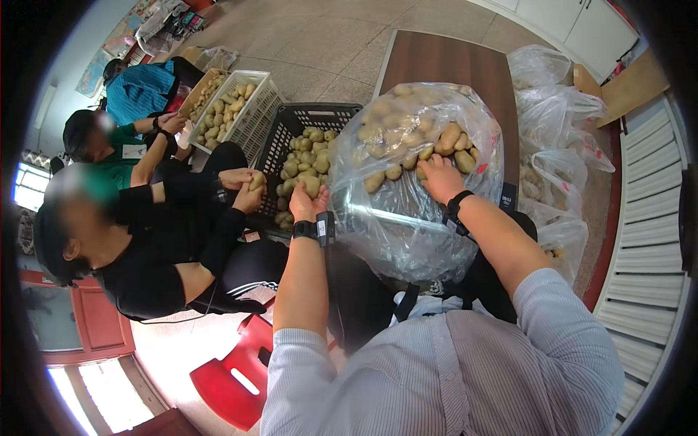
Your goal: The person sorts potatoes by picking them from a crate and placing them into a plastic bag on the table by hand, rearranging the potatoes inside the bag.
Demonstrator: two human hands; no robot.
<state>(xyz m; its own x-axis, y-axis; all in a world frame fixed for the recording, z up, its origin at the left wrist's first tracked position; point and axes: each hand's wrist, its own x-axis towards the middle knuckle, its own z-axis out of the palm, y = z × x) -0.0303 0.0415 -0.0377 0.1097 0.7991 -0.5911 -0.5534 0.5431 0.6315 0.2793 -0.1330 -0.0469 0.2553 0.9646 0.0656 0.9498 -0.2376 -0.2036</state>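
Note:
My left hand (309, 201) is closed round a potato (311, 187) at the right side of a black crate (270, 145) of potatoes. My right hand (440, 178) reaches into a large clear plastic bag (407, 243) with potatoes in it. Its fingers rest by the potatoes at the near side of the pile; whether they grip one cannot be made out. The bag stands in front of me, against a brown wooden surface (443, 62).
A co-worker in black (138, 254) at my left holds a potato (257, 180). Two more people sit beyond, beside a white crate (269, 91) of potatoes. More filled plastic bags (556, 116) line the right. A red stool (233, 378) stands at lower left.

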